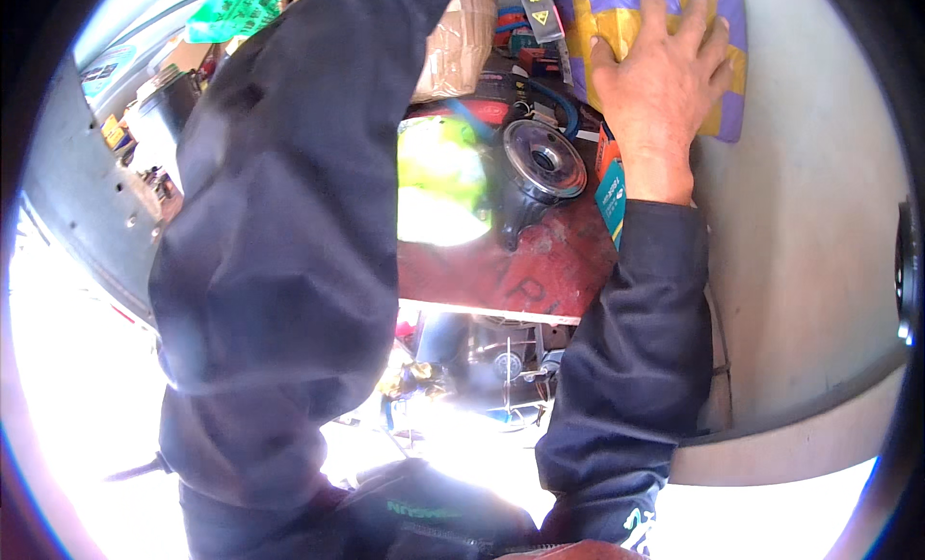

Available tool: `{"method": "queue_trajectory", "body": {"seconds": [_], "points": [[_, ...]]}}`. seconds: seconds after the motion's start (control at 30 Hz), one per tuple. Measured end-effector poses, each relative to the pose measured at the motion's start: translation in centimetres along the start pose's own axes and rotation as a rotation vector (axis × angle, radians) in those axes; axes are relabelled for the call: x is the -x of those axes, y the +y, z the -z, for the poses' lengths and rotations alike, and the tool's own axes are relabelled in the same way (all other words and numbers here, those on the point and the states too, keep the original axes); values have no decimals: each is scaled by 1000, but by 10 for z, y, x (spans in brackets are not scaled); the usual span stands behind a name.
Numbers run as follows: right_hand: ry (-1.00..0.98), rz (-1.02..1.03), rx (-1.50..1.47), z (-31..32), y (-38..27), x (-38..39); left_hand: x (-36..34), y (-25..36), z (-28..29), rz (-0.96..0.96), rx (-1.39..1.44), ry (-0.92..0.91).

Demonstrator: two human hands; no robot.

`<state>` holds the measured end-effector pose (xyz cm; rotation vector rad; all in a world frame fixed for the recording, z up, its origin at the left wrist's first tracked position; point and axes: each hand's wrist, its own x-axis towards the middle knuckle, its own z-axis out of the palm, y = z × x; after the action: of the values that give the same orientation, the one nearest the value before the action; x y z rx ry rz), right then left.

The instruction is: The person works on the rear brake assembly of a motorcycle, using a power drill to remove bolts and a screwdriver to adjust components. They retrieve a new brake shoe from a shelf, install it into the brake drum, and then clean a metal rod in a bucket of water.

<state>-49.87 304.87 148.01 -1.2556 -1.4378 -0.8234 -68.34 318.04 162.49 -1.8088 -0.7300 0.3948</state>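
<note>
My right hand [665,88] lies with fingers spread on a package [732,69] wrapped in yellow and purple, at the upper right. Only my left sleeve [279,194] shows; it runs up past the top edge, so the left hand is out of sight. Near that sleeve's upper end is a cardboard box [458,50] with shiny tape on it. Between my arms, a round dark metal part [544,160] with a hole in its middle rests on a red board [501,271]. Beside my right wrist stands a teal and orange box [611,189].
A yellow-green item [443,180], partly washed out by sunlight, lies on the red board. To the right rises a pale curved panel [809,204]. A green plastic bag [236,9] and a dark cylindrical container [169,103] are at the upper left. Below the board, metal parts [506,367] show.
</note>
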Motion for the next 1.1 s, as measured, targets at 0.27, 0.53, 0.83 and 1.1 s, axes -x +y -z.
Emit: {"method": "queue_trajectory", "body": {"seconds": [0.27, 0.53, 0.83, 1.1], "points": [[100, -1, -93, -18, 8, 10, 107, 50, 127, 1350, 1107, 564], [-9, -21, -20, -4, -5, 28, 161, 201, 151, 1130, 1609, 1422], [-16, -31, -397, 2, 19, 42, 221, 305, 187, 1179, 1870, 1143], [-307, -546, -1537, 215, -52, 183, 275, 364, 222, 1095, 1299, 832]]}}
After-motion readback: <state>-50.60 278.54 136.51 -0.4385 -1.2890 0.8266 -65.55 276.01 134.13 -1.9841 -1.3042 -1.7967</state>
